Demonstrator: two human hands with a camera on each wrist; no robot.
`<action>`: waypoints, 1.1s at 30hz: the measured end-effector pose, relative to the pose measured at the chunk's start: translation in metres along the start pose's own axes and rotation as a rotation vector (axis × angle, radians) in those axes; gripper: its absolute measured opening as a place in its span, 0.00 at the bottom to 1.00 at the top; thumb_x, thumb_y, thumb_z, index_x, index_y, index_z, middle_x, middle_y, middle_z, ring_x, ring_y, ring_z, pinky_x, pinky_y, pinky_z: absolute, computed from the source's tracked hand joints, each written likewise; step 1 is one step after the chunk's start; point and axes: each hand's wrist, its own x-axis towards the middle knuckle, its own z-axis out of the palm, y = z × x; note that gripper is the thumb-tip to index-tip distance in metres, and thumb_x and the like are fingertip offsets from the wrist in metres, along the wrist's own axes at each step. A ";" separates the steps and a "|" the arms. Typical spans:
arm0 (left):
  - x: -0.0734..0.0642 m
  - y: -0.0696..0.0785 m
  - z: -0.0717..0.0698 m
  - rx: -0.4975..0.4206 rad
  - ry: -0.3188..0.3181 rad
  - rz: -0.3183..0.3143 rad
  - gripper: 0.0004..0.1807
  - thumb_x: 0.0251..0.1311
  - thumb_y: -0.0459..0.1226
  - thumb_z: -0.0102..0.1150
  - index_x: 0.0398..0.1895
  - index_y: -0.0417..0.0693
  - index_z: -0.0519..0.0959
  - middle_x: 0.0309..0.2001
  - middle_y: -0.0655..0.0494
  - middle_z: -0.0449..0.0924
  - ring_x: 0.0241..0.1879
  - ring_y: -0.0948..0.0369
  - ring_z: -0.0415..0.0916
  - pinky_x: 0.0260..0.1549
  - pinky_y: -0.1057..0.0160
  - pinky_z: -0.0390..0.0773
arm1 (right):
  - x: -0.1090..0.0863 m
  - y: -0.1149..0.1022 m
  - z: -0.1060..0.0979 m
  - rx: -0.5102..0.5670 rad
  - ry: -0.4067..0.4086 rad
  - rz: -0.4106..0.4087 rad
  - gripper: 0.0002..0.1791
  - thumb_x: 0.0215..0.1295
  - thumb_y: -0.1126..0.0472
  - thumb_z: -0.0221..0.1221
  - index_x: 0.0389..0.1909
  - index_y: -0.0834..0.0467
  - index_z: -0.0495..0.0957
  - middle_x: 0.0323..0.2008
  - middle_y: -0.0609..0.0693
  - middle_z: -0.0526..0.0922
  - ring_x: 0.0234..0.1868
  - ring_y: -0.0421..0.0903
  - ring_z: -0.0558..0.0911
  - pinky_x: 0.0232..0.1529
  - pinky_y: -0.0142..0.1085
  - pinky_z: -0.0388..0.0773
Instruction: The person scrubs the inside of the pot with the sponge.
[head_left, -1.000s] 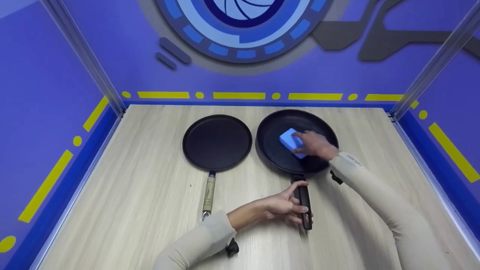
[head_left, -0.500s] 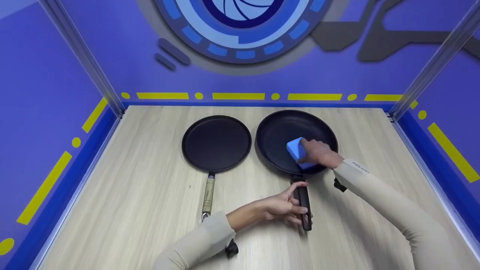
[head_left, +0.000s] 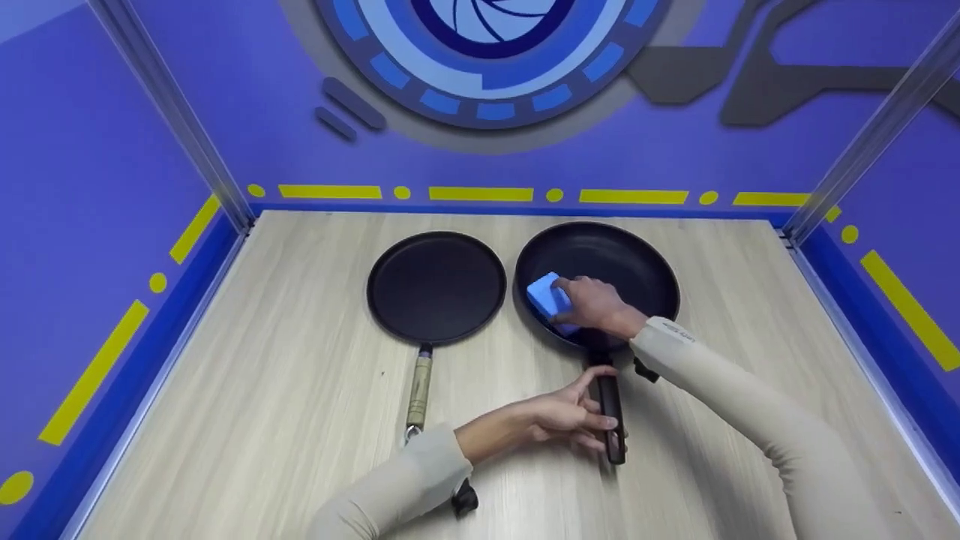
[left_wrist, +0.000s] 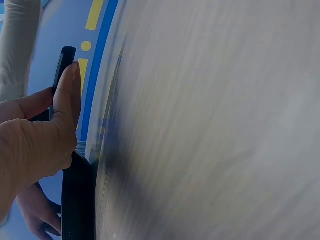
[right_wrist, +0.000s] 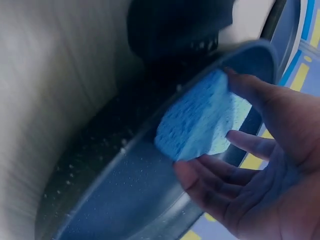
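A deep black frying pan (head_left: 637, 270) lies at the right on the table, its black handle (head_left: 612, 420) toward the person. My left hand (head_left: 566, 416) grips that handle, thumb up near the pan end and fingers round its side. Inside the pan, my right hand (head_left: 596, 304) pinches a blue sponge (head_left: 547, 294) against the left front part of the cooking surface. In the right wrist view the thumb and fingertips press into opposite edges of the porous sponge (right_wrist: 195, 117), close by the pan's rim. The left wrist view shows the left fingers (left_wrist: 65, 95) curled about the handle.
A flat black griddle pan (head_left: 436, 289) with a wooden handle (head_left: 418, 390) lies just left of the frying pan. Blue printed panels (head_left: 480, 169) wall in the back and both sides of the light wood table (head_left: 262, 360).
The right hand with the sponge first came toward the pan's front, then swept left across it. The left hand and the frying pan have stayed in place.
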 end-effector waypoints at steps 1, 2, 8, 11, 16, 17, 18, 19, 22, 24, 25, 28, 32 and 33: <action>0.000 0.000 0.000 -0.001 -0.001 0.000 0.40 0.69 0.22 0.54 0.74 0.69 0.56 0.47 0.42 0.84 0.55 0.37 0.82 0.48 0.55 0.87 | 0.001 0.001 0.001 0.001 0.007 0.001 0.37 0.57 0.44 0.73 0.63 0.58 0.75 0.46 0.66 0.84 0.48 0.64 0.84 0.43 0.61 0.85; 0.000 0.000 0.000 0.000 -0.002 0.000 0.40 0.69 0.22 0.54 0.74 0.69 0.56 0.48 0.42 0.84 0.55 0.37 0.82 0.48 0.55 0.87 | 0.001 0.001 0.002 -0.002 0.010 -0.002 0.37 0.58 0.43 0.72 0.63 0.58 0.75 0.46 0.66 0.84 0.48 0.64 0.84 0.44 0.61 0.85; 0.000 -0.001 -0.001 0.004 -0.008 0.003 0.40 0.69 0.23 0.54 0.75 0.67 0.55 0.48 0.41 0.85 0.55 0.37 0.82 0.48 0.54 0.87 | -0.017 0.005 -0.001 -0.038 -0.069 -0.087 0.34 0.63 0.47 0.69 0.67 0.57 0.73 0.49 0.66 0.82 0.52 0.64 0.82 0.50 0.58 0.83; 0.000 -0.001 -0.002 0.013 -0.005 0.008 0.40 0.70 0.23 0.54 0.76 0.66 0.54 0.47 0.43 0.85 0.54 0.37 0.82 0.45 0.57 0.88 | -0.026 0.016 -0.012 -0.022 -0.170 -0.128 0.33 0.63 0.52 0.71 0.67 0.54 0.73 0.56 0.66 0.80 0.58 0.64 0.80 0.56 0.59 0.81; 0.000 0.000 -0.001 0.010 -0.019 0.014 0.40 0.70 0.23 0.54 0.76 0.66 0.53 0.49 0.39 0.85 0.56 0.35 0.80 0.43 0.60 0.88 | -0.038 0.051 -0.029 -0.010 -0.278 -0.224 0.30 0.58 0.62 0.73 0.62 0.51 0.76 0.61 0.68 0.78 0.63 0.68 0.75 0.60 0.62 0.77; 0.001 -0.001 -0.001 0.009 -0.021 0.014 0.41 0.70 0.23 0.54 0.76 0.66 0.53 0.49 0.38 0.85 0.55 0.35 0.81 0.43 0.60 0.88 | -0.040 0.057 -0.031 -0.004 -0.285 -0.240 0.29 0.58 0.64 0.73 0.61 0.51 0.76 0.60 0.68 0.78 0.63 0.69 0.75 0.59 0.63 0.77; 0.001 -0.001 0.000 0.012 -0.023 0.013 0.40 0.70 0.23 0.54 0.76 0.67 0.53 0.50 0.37 0.85 0.55 0.36 0.81 0.43 0.60 0.88 | -0.042 0.064 -0.032 0.001 -0.282 -0.255 0.29 0.56 0.65 0.73 0.60 0.52 0.77 0.58 0.68 0.78 0.61 0.69 0.76 0.59 0.63 0.77; 0.000 0.000 -0.001 0.015 -0.023 0.014 0.40 0.70 0.24 0.54 0.76 0.67 0.54 0.50 0.37 0.85 0.54 0.38 0.83 0.43 0.60 0.88 | -0.042 0.070 -0.034 0.008 -0.276 -0.261 0.29 0.56 0.66 0.73 0.59 0.52 0.77 0.57 0.68 0.78 0.60 0.69 0.76 0.58 0.63 0.77; 0.000 0.001 -0.002 0.022 -0.018 0.017 0.39 0.71 0.24 0.54 0.75 0.69 0.55 0.51 0.37 0.85 0.50 0.43 0.86 0.42 0.60 0.88 | -0.041 0.087 -0.035 0.018 -0.223 -0.237 0.30 0.54 0.70 0.71 0.59 0.54 0.77 0.54 0.69 0.78 0.58 0.68 0.77 0.57 0.62 0.78; 0.000 0.001 -0.002 0.023 -0.014 0.018 0.38 0.71 0.24 0.54 0.74 0.69 0.56 0.51 0.37 0.85 0.49 0.44 0.86 0.43 0.60 0.88 | -0.039 0.099 -0.034 0.012 -0.171 -0.196 0.31 0.54 0.72 0.71 0.60 0.57 0.76 0.52 0.70 0.78 0.55 0.68 0.78 0.55 0.62 0.79; 0.000 0.001 -0.002 0.022 -0.011 0.019 0.38 0.71 0.24 0.54 0.74 0.69 0.56 0.51 0.37 0.84 0.49 0.43 0.86 0.44 0.59 0.88 | -0.037 0.104 -0.034 0.012 -0.149 -0.164 0.31 0.55 0.71 0.71 0.61 0.57 0.76 0.53 0.71 0.77 0.54 0.68 0.78 0.54 0.62 0.79; -0.001 0.001 -0.001 0.011 0.000 0.022 0.38 0.70 0.23 0.54 0.73 0.68 0.58 0.50 0.39 0.84 0.54 0.39 0.83 0.47 0.54 0.88 | -0.031 0.113 -0.030 0.022 -0.098 -0.067 0.31 0.58 0.68 0.71 0.64 0.59 0.74 0.54 0.73 0.76 0.53 0.68 0.78 0.53 0.64 0.79; -0.002 0.000 0.000 0.009 0.008 0.028 0.39 0.69 0.22 0.53 0.74 0.66 0.58 0.48 0.42 0.82 0.58 0.34 0.79 0.51 0.50 0.86 | -0.019 0.116 -0.025 0.041 -0.056 0.068 0.33 0.62 0.60 0.69 0.67 0.61 0.71 0.56 0.74 0.75 0.55 0.68 0.78 0.54 0.63 0.79; -0.002 0.000 0.000 0.008 0.007 0.028 0.39 0.69 0.22 0.53 0.74 0.67 0.58 0.48 0.42 0.82 0.58 0.33 0.78 0.52 0.49 0.85 | -0.015 0.115 -0.024 0.047 -0.050 0.099 0.34 0.63 0.58 0.69 0.68 0.62 0.70 0.57 0.74 0.75 0.56 0.68 0.77 0.55 0.63 0.79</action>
